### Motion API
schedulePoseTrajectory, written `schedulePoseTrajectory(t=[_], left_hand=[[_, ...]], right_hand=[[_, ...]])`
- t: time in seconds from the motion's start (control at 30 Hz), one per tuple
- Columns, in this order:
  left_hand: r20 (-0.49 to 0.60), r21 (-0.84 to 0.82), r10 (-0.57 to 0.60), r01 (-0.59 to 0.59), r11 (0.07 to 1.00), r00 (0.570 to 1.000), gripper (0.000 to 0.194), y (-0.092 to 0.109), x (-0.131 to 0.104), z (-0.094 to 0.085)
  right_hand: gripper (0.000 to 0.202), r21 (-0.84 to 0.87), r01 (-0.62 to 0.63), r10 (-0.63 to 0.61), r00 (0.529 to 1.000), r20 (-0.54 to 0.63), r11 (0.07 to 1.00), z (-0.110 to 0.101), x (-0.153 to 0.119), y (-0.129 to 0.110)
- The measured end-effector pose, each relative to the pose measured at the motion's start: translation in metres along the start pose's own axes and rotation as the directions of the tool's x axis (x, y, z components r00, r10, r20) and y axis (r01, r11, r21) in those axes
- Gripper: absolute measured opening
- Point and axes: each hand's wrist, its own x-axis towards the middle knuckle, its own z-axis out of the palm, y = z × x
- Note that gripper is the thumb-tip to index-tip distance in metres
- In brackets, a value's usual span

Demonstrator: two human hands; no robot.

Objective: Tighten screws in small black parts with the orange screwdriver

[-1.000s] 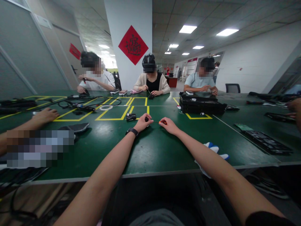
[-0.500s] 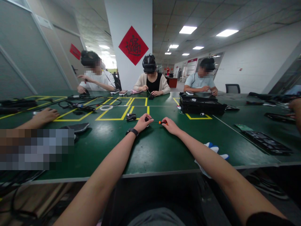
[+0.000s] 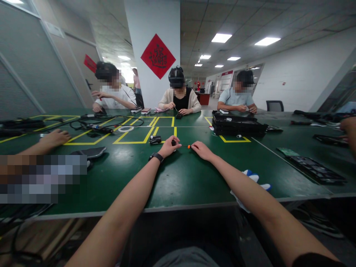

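Note:
My right hand (image 3: 202,150) is closed around the handle of a screwdriver (image 3: 189,147), whose orange collar shows at the fingertips. Its thin shaft points left and reaches my left hand (image 3: 168,147). That hand, with a dark band at the wrist, grips a small black part (image 3: 174,142) between thumb and fingers. Most of the part is covered by the fingers, so its kind is unclear. Just left of my left hand lies a small black device (image 3: 155,139) on the green table (image 3: 183,181).
Black casings (image 3: 239,126) are stacked at the back right. A blue-and-white glove (image 3: 254,177) lies by my right forearm, and an opened flat panel (image 3: 314,167) farther right. Cables (image 3: 102,128) spread at the left, near a co-worker's hand (image 3: 57,137). Several people sit around the table.
My hands stay nearly in place, the screwdriver still held toward the black part. The right fingers have shifted slightly on the handle. A person now shows in the left background.

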Motion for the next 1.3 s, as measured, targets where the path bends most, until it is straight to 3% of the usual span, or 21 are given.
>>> schedulePoseTrajectory(t=[0.17, 0.43, 0.63, 0.77, 1.0, 1.3], left_hand=[[-0.03, 0.008, -0.01, 0.01, 1.0, 0.999, 0.03, -0.0023, 0.001, 0.001], [0.005, -0.011, 0.003, -0.003, 1.0, 1.0, 0.026, -0.0018, 0.0018, -0.0008], [-0.002, -0.022, 0.026, -0.026, 0.999, 1.0, 0.026, -0.007, 0.0032, 0.0009], [0.006, -0.052, 0.023, -0.023, 0.998, 1.0, 0.027, -0.007, 0.0021, 0.0012], [-0.02, -0.02, 0.011, -0.011, 1.0, 1.0, 0.032, 0.0, -0.0002, 0.0006], [-0.033, -0.011, -0.018, 0.018, 1.0, 0.999, 0.027, -0.0001, 0.0003, 0.0012]], right_hand=[[0.022, 0.054, -0.028, 0.032, 0.998, -0.057, 0.998, 0.0034, -0.0014, -0.0007], [0.028, 0.03, -0.039, 0.039, 0.999, -0.007, 0.999, 0.0025, 0.0017, -0.0006], [0.016, 0.04, -0.049, 0.051, 0.998, -0.039, 0.998, 0.0056, -0.0014, -0.0005], [0.024, 0.078, -0.066, 0.071, 0.996, -0.058, 0.995, 0.0066, -0.0023, -0.0019], [0.019, 0.014, -0.05, 0.05, 0.998, -0.028, 0.999, 0.0042, 0.0004, -0.004], [0.022, 0.081, -0.068, 0.073, 0.995, -0.066, 0.994, 0.0068, -0.0027, -0.0061]])
